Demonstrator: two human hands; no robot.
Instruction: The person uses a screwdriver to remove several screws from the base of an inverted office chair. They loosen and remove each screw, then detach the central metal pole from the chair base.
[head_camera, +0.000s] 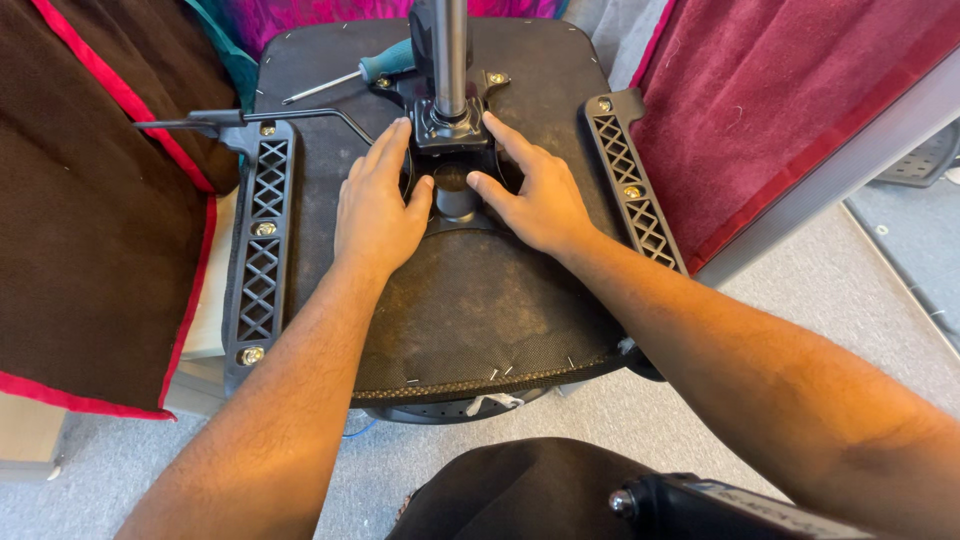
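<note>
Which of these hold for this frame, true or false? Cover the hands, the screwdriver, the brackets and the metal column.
1. Both hands rest flat on the mechanism plate of the upturned chair seat. True: left hand, right hand.
2. The right hand holds the screwdriver. False: it lies alone on the seat.
3. Lattice brackets run along both sides of the seat. True.
4. The metal column lies on the floor. False: it stands on the plate.
</note>
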